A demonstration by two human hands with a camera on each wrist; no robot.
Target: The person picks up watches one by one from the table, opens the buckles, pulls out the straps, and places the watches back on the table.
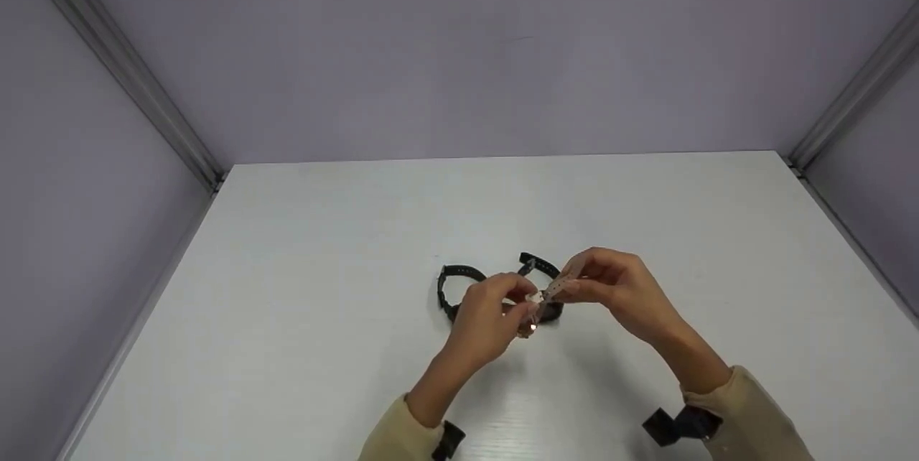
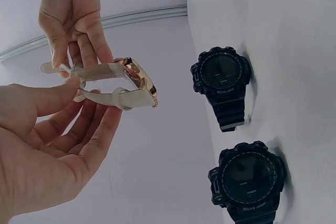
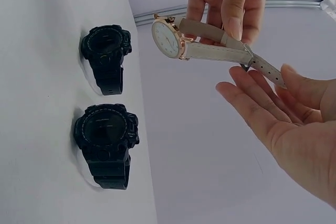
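two black watches under the hands, bare table all around

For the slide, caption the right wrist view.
Both hands, left and right, hold a beige watch above two black watches on a white table.

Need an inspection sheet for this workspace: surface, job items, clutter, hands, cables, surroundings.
Surface: white table, bare apart from the watches.
Job's things: beige-strap watch with a gold-rimmed white dial, held above the table by both hands.
Clutter: two black sport watches side by side on the table.
Grippers: left hand and right hand each pinch the strap.
Cables: nothing seen.
Surroundings: plain lilac walls with metal corner rails.
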